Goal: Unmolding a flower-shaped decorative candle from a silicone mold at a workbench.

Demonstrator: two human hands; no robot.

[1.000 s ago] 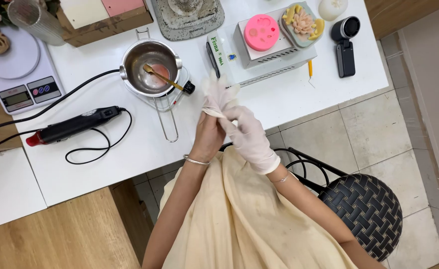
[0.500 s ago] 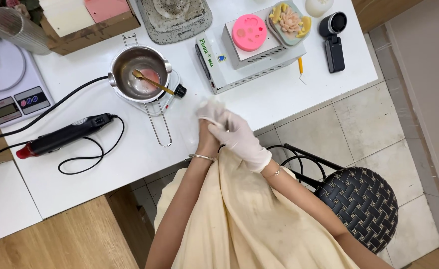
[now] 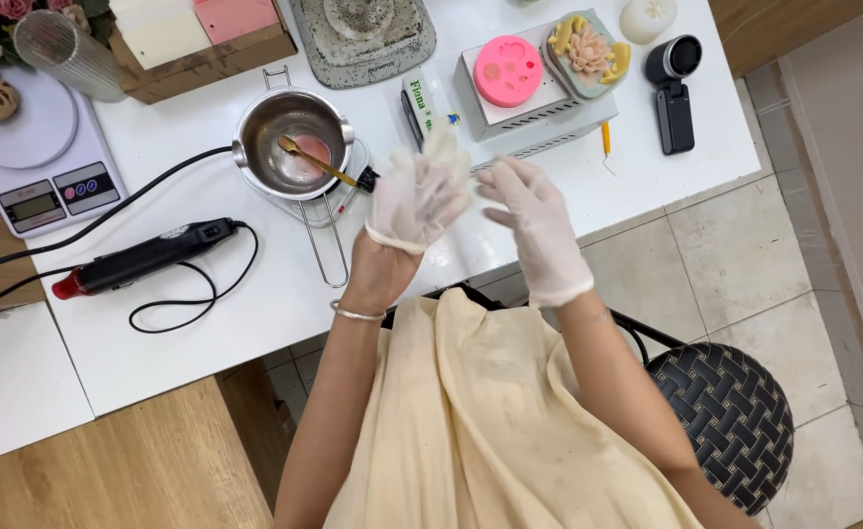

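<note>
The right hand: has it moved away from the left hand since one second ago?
Yes. The right hand was gripping the left hand beside the metal pot; now it has let go and sits apart, farther from the pot.

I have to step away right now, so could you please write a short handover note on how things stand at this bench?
Left hand: white glove only partly on, its cuff bunched at the palm and the fingertips loose; holds nothing else.
Right hand: fully gloved, open, beside the left hand without touching it.
Both hands hover over the white table, near its front edge.
Things: steel pot with pink liquid and a gold spoon on a small wire stand; black heat tool lying left of it; pink mould on a white box.
Done: right glove on.
Left: seat the left glove.
</note>
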